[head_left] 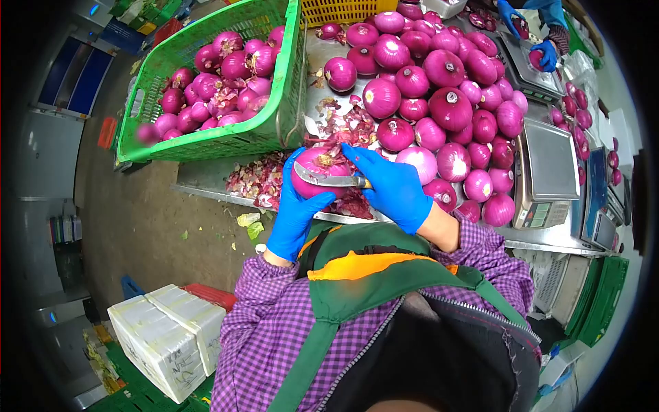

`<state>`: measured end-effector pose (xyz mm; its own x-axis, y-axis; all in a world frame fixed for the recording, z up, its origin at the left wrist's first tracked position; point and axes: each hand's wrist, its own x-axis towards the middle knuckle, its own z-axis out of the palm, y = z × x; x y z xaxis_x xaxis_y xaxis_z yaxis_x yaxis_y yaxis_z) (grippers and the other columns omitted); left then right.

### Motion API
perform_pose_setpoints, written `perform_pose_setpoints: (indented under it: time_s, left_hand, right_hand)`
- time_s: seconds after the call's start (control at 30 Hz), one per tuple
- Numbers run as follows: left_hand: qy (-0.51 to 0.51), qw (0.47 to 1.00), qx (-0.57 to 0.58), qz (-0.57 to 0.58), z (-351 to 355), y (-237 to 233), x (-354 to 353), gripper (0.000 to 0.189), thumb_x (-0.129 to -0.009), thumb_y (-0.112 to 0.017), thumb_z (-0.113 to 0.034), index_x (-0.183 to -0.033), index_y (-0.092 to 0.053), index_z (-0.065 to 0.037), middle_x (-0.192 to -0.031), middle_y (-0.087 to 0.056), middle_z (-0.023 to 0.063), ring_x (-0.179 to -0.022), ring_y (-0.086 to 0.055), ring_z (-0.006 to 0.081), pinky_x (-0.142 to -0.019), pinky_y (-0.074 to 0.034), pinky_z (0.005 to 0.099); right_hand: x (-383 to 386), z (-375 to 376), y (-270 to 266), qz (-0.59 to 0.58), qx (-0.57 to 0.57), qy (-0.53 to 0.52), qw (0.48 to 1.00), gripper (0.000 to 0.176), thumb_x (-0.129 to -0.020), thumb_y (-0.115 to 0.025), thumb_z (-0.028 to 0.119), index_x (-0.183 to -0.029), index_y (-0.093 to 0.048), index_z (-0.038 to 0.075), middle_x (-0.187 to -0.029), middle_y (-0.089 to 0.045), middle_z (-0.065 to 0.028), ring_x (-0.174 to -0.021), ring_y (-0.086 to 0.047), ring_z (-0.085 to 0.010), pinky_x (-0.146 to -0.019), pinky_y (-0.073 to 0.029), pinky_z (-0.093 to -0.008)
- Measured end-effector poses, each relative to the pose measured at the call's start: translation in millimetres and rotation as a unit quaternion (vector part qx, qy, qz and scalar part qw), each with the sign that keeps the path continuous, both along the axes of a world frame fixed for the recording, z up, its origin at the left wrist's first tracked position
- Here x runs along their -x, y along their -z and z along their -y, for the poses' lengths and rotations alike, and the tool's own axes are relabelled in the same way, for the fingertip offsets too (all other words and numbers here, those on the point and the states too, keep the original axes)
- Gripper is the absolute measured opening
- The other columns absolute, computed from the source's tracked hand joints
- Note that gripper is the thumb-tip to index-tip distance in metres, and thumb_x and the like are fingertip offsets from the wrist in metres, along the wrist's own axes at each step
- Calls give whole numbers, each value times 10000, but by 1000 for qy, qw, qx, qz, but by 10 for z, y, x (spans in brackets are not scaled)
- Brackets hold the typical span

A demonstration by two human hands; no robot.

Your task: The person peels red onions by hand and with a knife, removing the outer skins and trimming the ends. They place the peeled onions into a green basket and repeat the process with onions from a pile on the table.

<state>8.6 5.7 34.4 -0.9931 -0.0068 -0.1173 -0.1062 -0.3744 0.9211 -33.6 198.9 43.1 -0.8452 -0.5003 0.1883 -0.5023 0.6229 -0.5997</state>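
Note:
My left hand (292,216), in a blue glove, is wrapped round a red onion (310,180) just above the table's front edge. In my gloved right hand (397,187) is a knife (329,180) with a curved blade. Its blade lies across the onion's near side, and the fingers hide most of the handle. Loose dry skin hangs from the onion near my right fingertips. Behind it, a heap of onion skins (347,123) covers part of the metal table. To the right lies a big pile of smooth, peeled red onions (449,110).
A green crate (281,113) of unpeeled onions stands at the left, with a yellow crate (343,9) behind. Scales (546,161) sit right of the pile. At top right, another person's blue-gloved hands (546,55) handle onions. A white foam box (168,336) is at lower left.

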Motion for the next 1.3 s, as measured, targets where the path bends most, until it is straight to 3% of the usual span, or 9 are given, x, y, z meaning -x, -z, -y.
perform_pose_setpoints:
  time_s: [0.37,0.67,0.77,0.87,0.9,1.0,1.07,1.17,1.3]
  left_hand:
    - [30,997,71,7,15,-99,73,927,-642,-816,-66,-1394,-277,-122,-1321,-415,106,-1200,-465,239,-986,-455,371]
    - [51,995,78,19,-46,-26,-15,936,-609,-840,-138,-1377,-309,-80,-1315,-415,97,-1202,-458,224,-1007,-429,377]
    - [48,995,81,17,36,52,-113,935,-609,-841,-149,-1377,-313,-70,-1315,-413,93,-1203,-456,223,-1022,-412,378]
    - [37,999,-5,23,215,-40,-283,958,-637,-825,-270,-1404,-293,-56,-1353,-406,102,-1233,-444,235,-1042,-391,388]
    - [40,996,-75,36,250,-96,-371,971,-650,-816,-319,-1416,-281,-53,-1371,-399,107,-1247,-438,242,-1045,-388,392]
    - [24,979,-178,97,328,-48,-440,909,-744,-750,-389,-1432,-245,-74,-1418,-362,152,-1285,-409,320,-1065,-369,481]
    - [18,975,-194,111,372,32,-461,909,-746,-745,-399,-1433,-243,-81,-1419,-358,159,-1282,-410,329,-1064,-371,484]
    - [13,951,-270,149,382,170,-517,896,-749,-729,-341,-1437,-228,-63,-1412,-368,155,-1289,-407,309,-1049,-381,498]
    - [17,942,-308,128,330,128,-526,894,-737,-722,-337,-1437,-237,-66,-1415,-371,154,-1294,-402,314,-1072,-343,505]
  right_hand:
    - [111,-33,237,-13,-5,-1,1000,748,-722,-658,104,-1401,-368,220,-1257,-550,-119,-926,-644,-273,-663,-524,-398]
    - [172,-60,520,-74,-13,19,997,765,-676,-632,32,-1383,-402,213,-997,-598,-82,-747,-638,-264,-574,-505,-372]
    - [166,-123,732,-23,-2,-4,1000,697,-693,-619,-1,-1341,-462,202,-993,-613,-70,-741,-642,-261,-584,-511,-351]
    - [289,-275,912,125,184,160,962,506,-750,-618,-15,-1221,-581,168,-949,-647,-49,-791,-663,-215,-668,-528,-323]
    - [319,-275,972,16,152,127,980,501,-751,-631,-12,-1225,-581,141,-977,-656,-60,-851,-663,-188,-721,-523,-294]
    - [331,-66,879,132,336,60,931,505,-760,-670,25,-1243,-572,130,-1068,-647,-86,-946,-644,-194,-805,-503,-287]
    - [224,104,349,346,456,-36,819,484,-770,-707,81,-1235,-581,121,-1145,-625,-96,-1023,-615,-203,-881,-475,-307]
    - [119,277,-118,294,389,-123,864,439,-805,-711,134,-1223,-584,88,-1171,-610,-89,-1039,-598,-189,-898,-462,-303]
    - [225,379,-39,276,320,-169,890,361,-819,-708,143,-1158,-615,57,-1086,-645,-76,-977,-615,-172,-859,-482,-303]
